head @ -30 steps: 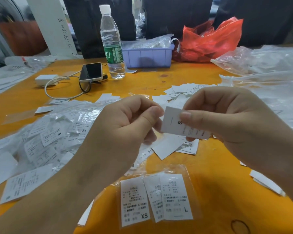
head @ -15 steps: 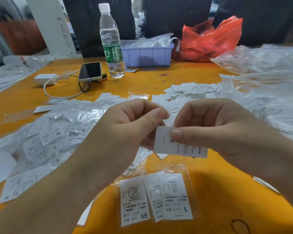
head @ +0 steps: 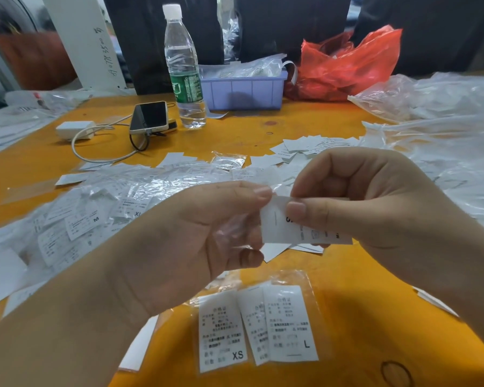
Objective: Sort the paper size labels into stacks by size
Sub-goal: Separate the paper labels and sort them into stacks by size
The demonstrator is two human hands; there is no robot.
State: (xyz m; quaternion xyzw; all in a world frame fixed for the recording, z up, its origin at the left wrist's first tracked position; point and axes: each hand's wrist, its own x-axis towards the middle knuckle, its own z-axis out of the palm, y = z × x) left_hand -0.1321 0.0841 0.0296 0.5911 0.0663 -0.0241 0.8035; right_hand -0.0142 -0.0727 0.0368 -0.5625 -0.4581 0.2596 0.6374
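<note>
— What are the hands doing?

— The right hand (head: 375, 219) pinches a white size label (head: 299, 227) between thumb and fingers above an orange table (head: 347, 289); its thumb covers the size letter, possibly an S. The left hand (head: 196, 241) pinches the label's upper left corner, a clear sleeve (head: 229, 233) in its palm.

— And around them?

— Bagged labels marked XS (head: 221, 331) and L (head: 289, 322) lie just below; a loose label pile (head: 76, 222) spreads left. A water bottle (head: 183, 71) stands behind.
</note>
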